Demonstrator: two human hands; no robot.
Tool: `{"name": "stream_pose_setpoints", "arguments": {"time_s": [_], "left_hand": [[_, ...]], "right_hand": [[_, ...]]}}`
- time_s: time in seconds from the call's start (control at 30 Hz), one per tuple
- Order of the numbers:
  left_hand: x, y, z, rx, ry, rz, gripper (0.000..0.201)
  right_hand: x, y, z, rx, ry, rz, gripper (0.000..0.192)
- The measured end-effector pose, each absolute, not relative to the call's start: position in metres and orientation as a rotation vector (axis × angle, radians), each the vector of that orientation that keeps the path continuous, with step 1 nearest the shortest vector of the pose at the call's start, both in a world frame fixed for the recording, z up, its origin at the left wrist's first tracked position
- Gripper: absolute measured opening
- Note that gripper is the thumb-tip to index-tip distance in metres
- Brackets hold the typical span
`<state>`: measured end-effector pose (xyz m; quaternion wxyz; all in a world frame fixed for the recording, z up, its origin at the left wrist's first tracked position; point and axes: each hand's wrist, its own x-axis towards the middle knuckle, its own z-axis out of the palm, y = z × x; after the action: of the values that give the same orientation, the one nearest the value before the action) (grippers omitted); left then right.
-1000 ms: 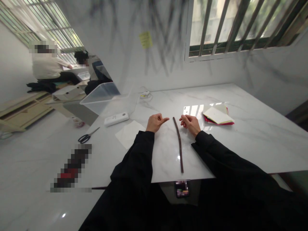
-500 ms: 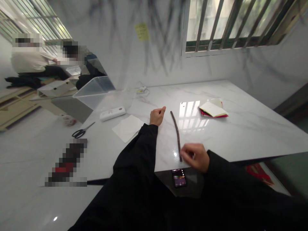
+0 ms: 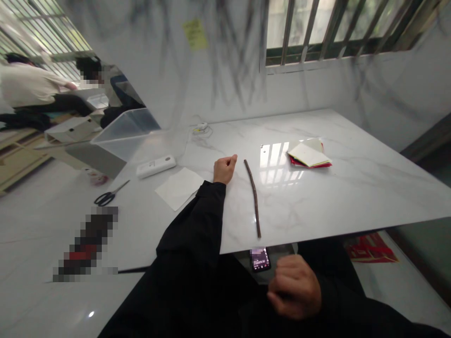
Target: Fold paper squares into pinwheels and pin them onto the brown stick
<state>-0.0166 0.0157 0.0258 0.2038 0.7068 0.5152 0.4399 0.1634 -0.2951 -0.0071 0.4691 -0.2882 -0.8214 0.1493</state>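
Fist, loosely made, for the left hand, thumb uppermost, nothing visible in its grip, at the end of a black sleeve. Just to its right, apart from it, a slightly bent brown stick, lying lengthwise on the white marbled table, lower end close to the near edge. Below that edge, the right hand, fingers curled in, somewhat blurred; impossible to tell whether anything is inside. Just beside it, a phone with lit screen. Left of the left forearm, a white sheet, then a white oblong case and black-handled scissors. Farther right, stacked coloured papers. Beyond, a yellow note on the wall; far left, two seated people.
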Motion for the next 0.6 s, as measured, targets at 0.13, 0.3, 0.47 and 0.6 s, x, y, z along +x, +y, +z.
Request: {"name": "stream_pose_setpoints", "arguments": {"time_s": [0.13, 0.3, 0.47, 0.6], "left_hand": [[-0.013, 0.016, 0.027, 1.981, 1.394, 1.221, 0.057], [-0.016, 0.016, 0.027, 1.959, 1.412, 1.221, 0.057], [-0.018, 0.014, 0.026, 1.933, 1.42, 1.231, 0.057], [-0.017, 0.012, 0.027, 1.936, 1.412, 1.226, 0.057]], "right_hand": [[0.204, -0.2, 0.068, -0.901, -1.997, 0.211, 0.012], [0.279, -0.051, 0.069, -1.363, -1.834, -0.195, 0.03], [0.328, 0.008, 0.003, -1.949, -1.839, -0.134, 0.059], [0.338, 0.006, -0.017, -1.999, -1.92, -0.117, 0.055]]}}
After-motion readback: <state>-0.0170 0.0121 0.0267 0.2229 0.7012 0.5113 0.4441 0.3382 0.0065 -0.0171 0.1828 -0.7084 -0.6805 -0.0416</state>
